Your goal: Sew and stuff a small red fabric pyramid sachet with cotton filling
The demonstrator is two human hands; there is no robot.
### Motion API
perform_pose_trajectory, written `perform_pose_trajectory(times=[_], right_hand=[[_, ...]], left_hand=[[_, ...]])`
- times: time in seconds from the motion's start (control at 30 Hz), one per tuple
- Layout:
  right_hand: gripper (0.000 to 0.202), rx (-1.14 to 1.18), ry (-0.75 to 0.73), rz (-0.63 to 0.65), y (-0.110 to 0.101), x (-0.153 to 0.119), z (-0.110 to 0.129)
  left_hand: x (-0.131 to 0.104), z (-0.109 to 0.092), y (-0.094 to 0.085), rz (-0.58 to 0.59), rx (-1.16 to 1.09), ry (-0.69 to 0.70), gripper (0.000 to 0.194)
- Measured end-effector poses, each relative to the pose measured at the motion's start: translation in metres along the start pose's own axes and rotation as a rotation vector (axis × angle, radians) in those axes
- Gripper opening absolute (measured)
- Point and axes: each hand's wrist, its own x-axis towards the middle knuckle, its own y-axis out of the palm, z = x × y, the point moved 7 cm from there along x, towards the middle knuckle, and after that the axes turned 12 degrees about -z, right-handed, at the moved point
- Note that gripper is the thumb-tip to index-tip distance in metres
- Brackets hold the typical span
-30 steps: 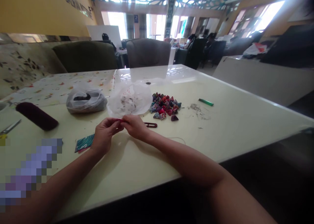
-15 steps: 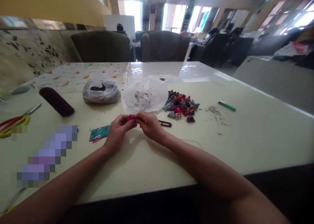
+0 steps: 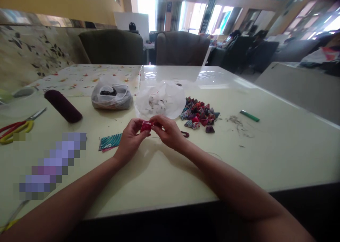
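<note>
A small red fabric piece point(image 3: 146, 126) is pinched between both hands above the table's middle. My left hand point(image 3: 132, 134) grips its left side, fingers closed. My right hand point(image 3: 166, 130) closes its fingertips on the right edge. Under the left wrist lies a teal patterned cloth point(image 3: 110, 142) with pink cloth beneath. Part of a dark red clip-like tool point(image 3: 185, 134) shows beyond the right hand. Just behind the hands, white stuffing point(image 3: 157, 104) rests on a translucent plastic sheet point(image 3: 176, 98). A pile of small colourful fabric pyramids point(image 3: 200, 111) sits to its right.
A plastic bag point(image 3: 112, 98), a dark maroon roll point(image 3: 63, 106) and red-and-yellow scissors point(image 3: 22, 127) stand or lie at the left, near a pixelated object point(image 3: 53, 164). Thread scraps point(image 3: 237, 124) and a green object point(image 3: 249, 116) lie right. Chairs point(image 3: 182, 49) stand behind the table point(image 3: 164, 182).
The red piece has turned and shows more of its surface between the hands. The fingers have shifted around it. The view has moved slightly, and the right hand covers more of the dark red tool.
</note>
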Motion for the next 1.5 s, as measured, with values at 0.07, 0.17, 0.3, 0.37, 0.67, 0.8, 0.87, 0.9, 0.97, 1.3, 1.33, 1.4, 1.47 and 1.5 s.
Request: perform_pose_trajectory(times=[0.07, 0.17, 0.3, 0.37, 0.67, 0.8, 0.87, 0.9, 0.97, 1.3, 1.33, 1.4, 1.47, 1.5], right_hand=[[0.011, 0.021, 0.034, -0.018, -0.002, 0.000, 0.001], [0.012, 0.080, 0.098, 0.075, 0.005, -0.001, 0.001], [0.015, 0.032, 0.141, 0.156, 0.011, -0.004, -0.002], [0.015, 0.025, 0.154, 0.140, 0.011, -0.005, -0.003], [0.014, 0.017, 0.112, 0.119, 0.003, -0.002, -0.003], [0.017, 0.005, -0.040, 0.177, -0.002, 0.003, 0.003], [0.020, -0.014, -0.080, 0.210, -0.003, 0.004, 0.003], [0.021, -0.029, -0.097, 0.223, -0.003, 0.004, 0.002], [0.023, -0.062, -0.126, 0.245, -0.002, 0.003, 0.000], [0.011, 0.016, 0.004, 0.137, -0.006, 0.005, -0.008], [0.018, 0.066, 0.096, 0.101, -0.009, 0.006, -0.013], [0.036, 0.167, 0.297, 0.112, -0.006, 0.005, -0.026], [0.034, 0.205, 0.426, 0.214, 0.002, 0.001, -0.036], [0.025, 0.191, 0.453, 0.245, 0.003, -0.001, -0.039]], left_hand=[[0.001, -0.002, -0.002, -0.027, 0.056, 0.060, 0.030], [0.001, -0.004, -0.005, -0.068, 0.169, 0.150, 0.028], [0.001, -0.003, -0.007, -0.079, 0.255, 0.179, 0.029], [0.000, -0.001, -0.007, -0.080, 0.277, 0.180, 0.032], [-0.002, -0.004, 0.001, 0.055, 0.113, 0.086, 0.046], [0.002, -0.008, -0.001, 0.087, 0.173, 0.137, 0.030], [0.004, -0.011, -0.003, 0.087, 0.240, 0.184, 0.023], [0.005, -0.012, -0.003, 0.089, 0.270, 0.198, 0.020], [0.006, -0.012, -0.003, 0.098, 0.322, 0.210, 0.019], [0.007, -0.016, 0.000, 0.145, 0.465, 0.328, 0.017], [0.007, -0.018, 0.001, 0.149, 0.469, 0.344, 0.017], [0.006, -0.020, 0.002, 0.162, 0.476, 0.366, 0.017], [0.006, -0.021, 0.004, 0.178, 0.487, 0.378, 0.017], [0.005, -0.022, 0.004, 0.184, 0.496, 0.384, 0.017]])
